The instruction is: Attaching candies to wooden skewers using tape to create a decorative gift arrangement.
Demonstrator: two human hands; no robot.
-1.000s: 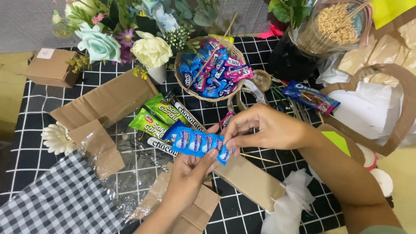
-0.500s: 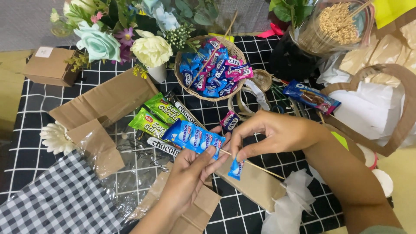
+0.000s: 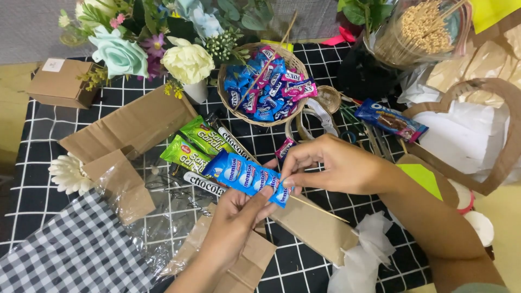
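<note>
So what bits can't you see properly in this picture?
Head view:
- Thin wooden stick: its near end is hidden by the right hand.
- Long blue candy packet: its lower edge is covered by the left hand.
- Round woven basket: its bottom is buried under small blue and pink sweets.

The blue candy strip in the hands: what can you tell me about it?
The blue candy strip is a row of small glossy blue sachets joined end to end, each printed with white round sweets. It looks like shiny plastic film. It lies slanted, running from upper left down to lower right, above the black-and-white checked tablecloth. The left hand grips it from below with thumb and fingers; the right hand pinches its lower right end, where a thin wooden skewer sticks out beyond it.
</note>
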